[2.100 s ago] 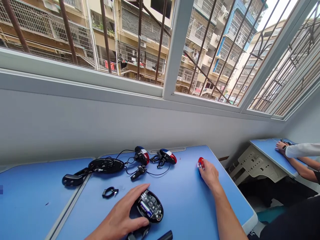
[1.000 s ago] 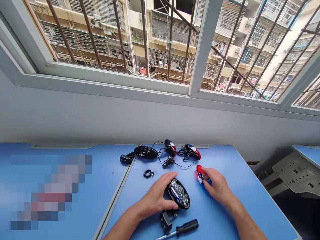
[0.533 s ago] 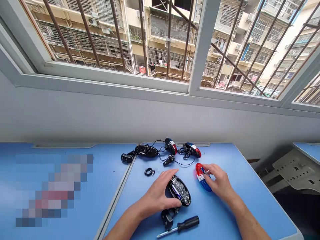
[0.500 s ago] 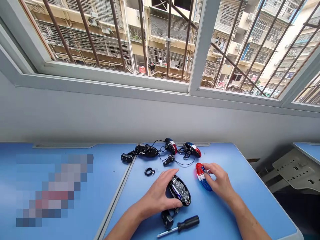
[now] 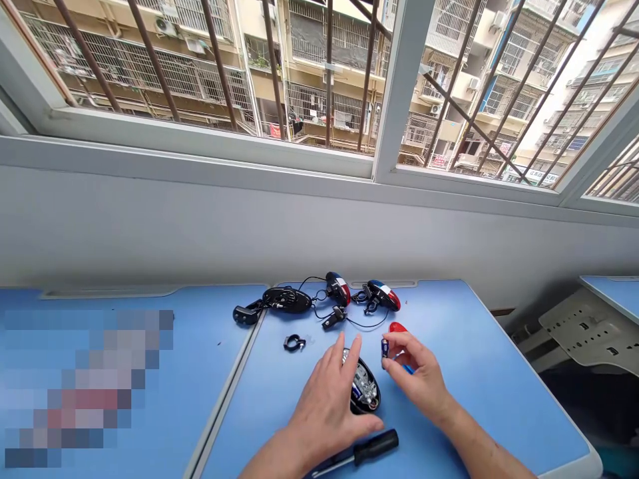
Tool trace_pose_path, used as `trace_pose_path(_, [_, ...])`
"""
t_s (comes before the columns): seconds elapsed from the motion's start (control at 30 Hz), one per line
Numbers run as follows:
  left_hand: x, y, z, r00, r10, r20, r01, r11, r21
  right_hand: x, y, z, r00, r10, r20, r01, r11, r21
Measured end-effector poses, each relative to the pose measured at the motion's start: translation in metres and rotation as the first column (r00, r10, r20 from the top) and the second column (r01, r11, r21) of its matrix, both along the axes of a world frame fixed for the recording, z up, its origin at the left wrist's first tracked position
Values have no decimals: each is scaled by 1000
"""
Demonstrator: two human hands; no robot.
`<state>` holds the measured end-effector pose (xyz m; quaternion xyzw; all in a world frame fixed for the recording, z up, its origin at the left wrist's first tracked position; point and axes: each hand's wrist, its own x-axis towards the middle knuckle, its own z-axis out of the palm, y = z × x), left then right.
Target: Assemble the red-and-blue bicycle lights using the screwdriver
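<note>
My right hand pinches a small dark cylindrical battery between thumb and fingers. Just beyond it, a red-and-blue light shell lies on the desk, mostly hidden by that hand. My left hand sits with spread fingers over an opened black oval casing showing a circuit board. Below that hand lies a black-handled screwdriver. Further back are two assembled red, white and blue bike lights, a black oval casing, and a black clamp ring.
Two blue desks meet at a grey seam, and a pixelated patch covers part of the left one. Thin black wires trail among the lights. A grey wall and barred window stand behind. Another blue desk stands at the right.
My right hand has lifted the small battery off the red-and-blue shell. My left hand has moved from the casing's side to over it, fingers spread. The view has tilted slightly.
</note>
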<state>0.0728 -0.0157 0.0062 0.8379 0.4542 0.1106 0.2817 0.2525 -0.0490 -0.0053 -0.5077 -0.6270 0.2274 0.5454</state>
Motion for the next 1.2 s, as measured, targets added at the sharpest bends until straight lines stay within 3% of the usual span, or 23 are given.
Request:
trace_pose_path(0.2, [-1, 4, -11, 998, -25, 61, 28, 999, -35, -11, 5, -10, 997, 37, -65, -46, 989, -142])
trace_pose_path(0.43, [-3, 5, -34, 984, -31, 176, 30, 1000, 6, -14, 3, -12, 992, 120, -26, -123, 980, -156])
trace_pose_path(0.67, [-5, 7, -29, 977, -82, 197, 93, 994, -49, -18, 4, -10, 993, 107, 41, -101, 987, -127])
trace_pose_path(0.83, [-5, 7, -29, 954, -93, 284, 114, 992, -60, -19, 3, -11, 993, 89, 79, -74, 983, -170])
trace_pose_path(1.0, [-5, 6, -18, 948, -108, 301, 145, 984, -105, -18, 1, -11, 988, 82, 133, -56, 980, -189])
trace_pose_path(1.2, [-5, 7, -19, 945, -131, 300, 165, 982, -89, -15, 1, -10, 978, 117, 175, -77, 972, -221])
